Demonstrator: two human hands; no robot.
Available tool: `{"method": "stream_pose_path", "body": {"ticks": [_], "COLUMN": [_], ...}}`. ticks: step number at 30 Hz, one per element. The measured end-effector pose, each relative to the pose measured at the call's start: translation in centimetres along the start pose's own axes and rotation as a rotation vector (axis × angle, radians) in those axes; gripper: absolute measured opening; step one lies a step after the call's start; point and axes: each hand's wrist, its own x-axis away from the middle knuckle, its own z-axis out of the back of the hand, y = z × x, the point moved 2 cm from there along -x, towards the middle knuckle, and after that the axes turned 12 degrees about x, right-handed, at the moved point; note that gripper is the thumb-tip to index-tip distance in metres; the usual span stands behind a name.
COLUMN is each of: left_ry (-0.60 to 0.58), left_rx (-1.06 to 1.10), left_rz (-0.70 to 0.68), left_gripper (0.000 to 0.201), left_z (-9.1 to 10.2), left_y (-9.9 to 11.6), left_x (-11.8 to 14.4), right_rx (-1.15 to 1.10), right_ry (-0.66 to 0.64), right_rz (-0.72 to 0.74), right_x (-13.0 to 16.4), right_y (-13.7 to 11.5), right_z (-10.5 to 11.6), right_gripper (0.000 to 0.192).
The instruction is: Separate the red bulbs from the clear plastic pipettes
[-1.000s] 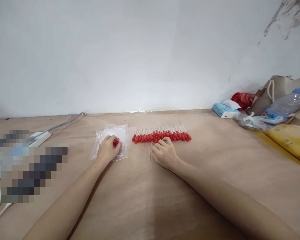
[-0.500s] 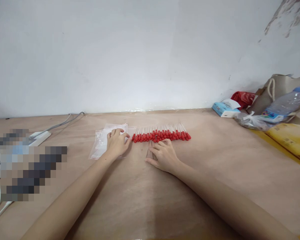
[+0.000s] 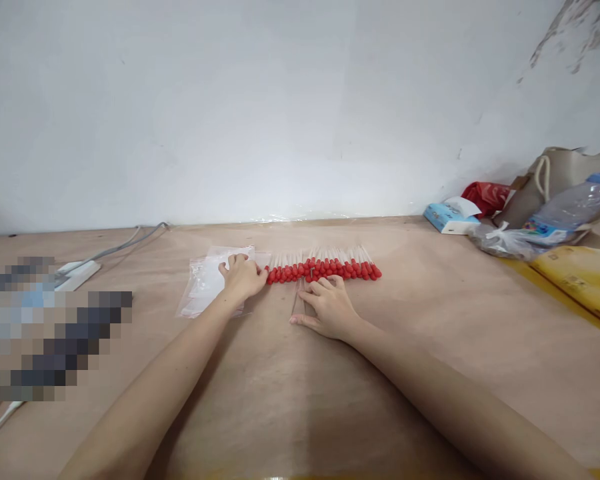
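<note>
A row of red-capped droppers [image 3: 324, 269] is laid out side by side across the middle of the table [image 3: 430, 347], red bulbs toward the person and clear stems toward the wall. The left hand [image 3: 243, 278] is rested on the right edge of a stack of clear plastic bags [image 3: 205, 283], its fingers curled loosely and its fingertips brought up against the leftmost red bulb; whether anything is pinched there cannot be told. The right hand [image 3: 329, 307] is laid palm down just in front of the row, fingers slightly spread, with a single clear dropper stem [image 3: 297, 298] lying under its index finger. A white power strip [image 3: 77, 275] is seen at the far left, and a tissue pack [image 3: 449, 219], a water bottle [image 3: 567, 210] and a yellow envelope [image 3: 580, 280] at the right.
</note>
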Motion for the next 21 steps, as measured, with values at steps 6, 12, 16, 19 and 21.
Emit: {"method": "stream_pose_path", "body": {"ticks": [6,12,16,19,21], "left_ry": [0.298,0.213,0.124,0.113,0.110], "left_rx": [-0.105,0.097,0.277,0.385,0.421], "left_rz": [-0.205,-0.666,-0.828,-0.852,-0.849], "left_gripper": [0.022,0.017,0.012,0.010,0.010], "left_z": [2.4,2.3,0.1,-0.9,-1.0], "left_y": [-0.4,0.9,2.8,3.5,3.7], "left_x": [2.9,7.8,10.1,10.7,10.8], "right_rx": [-0.075,-0.026,-0.014,-0.040,-0.062], "right_ry": [0.047,0.234,0.241,0.220,0.209], "right_rz": [-0.116,-0.120,0.004,0.049,0.060], "right_x": [1.5,4.5,4.9,4.8,4.7], "right_y": [1.2,3.5,3.1,2.5,2.3], "right_z": [1.1,3.0,3.0,2.6,2.4], "right_gripper": [0.035,0.048,0.046,0.030,0.022]}}
